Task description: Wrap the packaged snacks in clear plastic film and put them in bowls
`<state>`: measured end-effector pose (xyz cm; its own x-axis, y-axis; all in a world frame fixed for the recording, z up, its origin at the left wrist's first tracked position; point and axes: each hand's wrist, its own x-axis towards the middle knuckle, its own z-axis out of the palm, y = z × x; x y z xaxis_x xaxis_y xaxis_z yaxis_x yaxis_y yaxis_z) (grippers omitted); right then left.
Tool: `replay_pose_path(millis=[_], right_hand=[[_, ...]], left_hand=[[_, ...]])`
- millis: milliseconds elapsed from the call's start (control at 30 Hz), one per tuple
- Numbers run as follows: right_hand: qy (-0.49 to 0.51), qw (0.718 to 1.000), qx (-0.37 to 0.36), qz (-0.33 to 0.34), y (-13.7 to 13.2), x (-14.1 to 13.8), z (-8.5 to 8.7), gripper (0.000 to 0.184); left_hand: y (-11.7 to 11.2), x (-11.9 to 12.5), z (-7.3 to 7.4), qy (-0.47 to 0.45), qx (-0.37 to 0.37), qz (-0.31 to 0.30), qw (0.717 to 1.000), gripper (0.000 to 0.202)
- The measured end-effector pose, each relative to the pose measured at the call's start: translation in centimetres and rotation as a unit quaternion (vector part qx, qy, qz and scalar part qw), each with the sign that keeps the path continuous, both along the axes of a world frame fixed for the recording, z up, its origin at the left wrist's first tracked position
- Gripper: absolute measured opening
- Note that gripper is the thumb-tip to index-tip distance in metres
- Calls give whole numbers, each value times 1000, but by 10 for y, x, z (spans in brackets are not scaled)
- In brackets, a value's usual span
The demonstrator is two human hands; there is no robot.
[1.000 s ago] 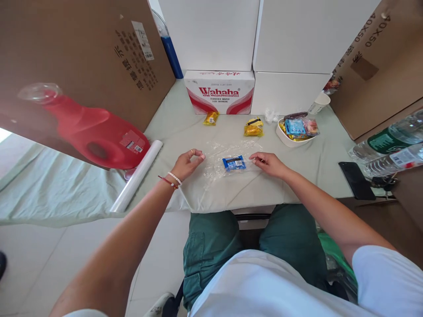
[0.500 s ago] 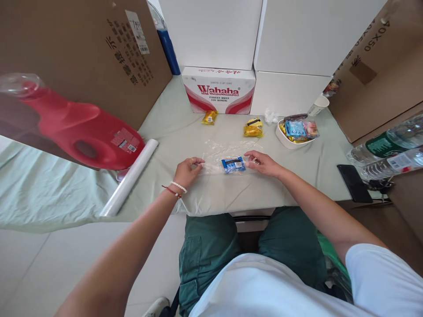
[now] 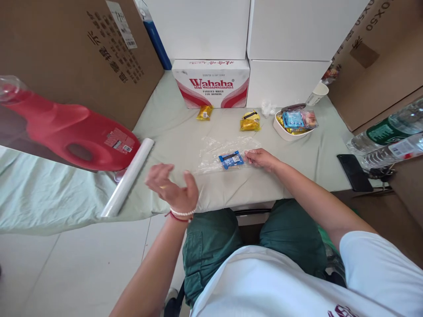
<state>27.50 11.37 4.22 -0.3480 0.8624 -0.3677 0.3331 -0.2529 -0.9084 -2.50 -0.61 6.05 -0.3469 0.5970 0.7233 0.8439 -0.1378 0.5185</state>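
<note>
A sheet of clear plastic film (image 3: 211, 152) lies crinkled on the cloth-covered table in front of me. On it rests a small blue snack packet (image 3: 231, 159) with a dark strip across it. My right hand (image 3: 261, 158) pinches the film's right edge, just beside the packet. Raised above the table's front edge, my left hand (image 3: 173, 187) is empty, with thumb and fingers apart and slightly blurred. A white roll (image 3: 128, 178) lies slanted to the left of that hand.
Yellow packets (image 3: 250, 125) and another yellow packet (image 3: 205, 112) lie behind the film, near a Wahaha carton (image 3: 213, 83). A white bowl of snacks (image 3: 291, 135) stands back right. A red jug (image 3: 89, 136) leans at left; bottles (image 3: 390, 132) and a phone (image 3: 354, 172) lie right.
My left hand has let go of the film's left side, drawn back toward me and leftward, and opened. My right hand stays at the right edge. The view has shifted slightly.
</note>
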Motion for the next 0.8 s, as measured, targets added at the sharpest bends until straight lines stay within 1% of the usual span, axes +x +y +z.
replay_pose_path(millis=[33,67,100,167,200,267,300,333,367,400,433,467,500,567,600,633,667,733,767,800], right_hand=[[2,1000,-1,-1,0,-1,0,56],[1,1000,4,0,0,-2,0,56],[-3,1000,12,2,0,-2,0,56],[-20,999,26,4,0,-3,0,54],[-33,999,32,5,0,-2,0,54],[-71,996,51,15,1,3,2,50],[-99,992,67,34,3,7,5,47],[-130,985,91,64,5,11,10,42],[-157,975,121,99,8,16,16,39],[-176,962,156,136,12,19,23,42],[-181,950,192,165,18,22,31,50],[-175,941,226,180,24,22,39,57],[-164,936,255,177,30,19,46,58],[-165,930,292,153,43,6,58,48],[-186,925,295,151,49,-3,62,43],[-219,917,290,163,53,-14,65,41],[-259,905,279,189,56,-25,66,41],[-333,870,253,259,59,-45,64,53],[-359,854,243,288,58,-54,62,60],[-378,842,234,307,57,-60,59,63]], left_hand=[[-11,12,-1,38,-8,-40,998,50],[-17,23,-2,73,-35,-72,994,55],[-18,32,-4,102,-74,-96,987,61],[-4,41,-9,129,-167,-122,970,66],[7,42,-11,126,-214,-131,960,60],[33,36,-14,99,-291,-151,940,35],[45,32,-14,85,-319,-165,929,24],[54,28,-14,78,-332,-180,923,21],[60,24,-13,78,-333,-195,919,21],[63,21,-13,82,-326,-209,918,21],[64,19,-13,90,-314,-218,920,21],[63,19,-13,97,-304,-224,921,21],[61,19,-14,102,-296,-227,922,22],[55,21,-14,104,-289,-228,924,25],[52,22,-15,104,-286,-228,925,26],[50,22,-15,105,-283,-228,926,28],[49,23,-16,106,-279,-228,927,29],[49,24,-17,110,-270,-229,929,30],[49,24,-17,112,-267,-229,929,30],[50,24,-17,114,-264,-228,930,31]])
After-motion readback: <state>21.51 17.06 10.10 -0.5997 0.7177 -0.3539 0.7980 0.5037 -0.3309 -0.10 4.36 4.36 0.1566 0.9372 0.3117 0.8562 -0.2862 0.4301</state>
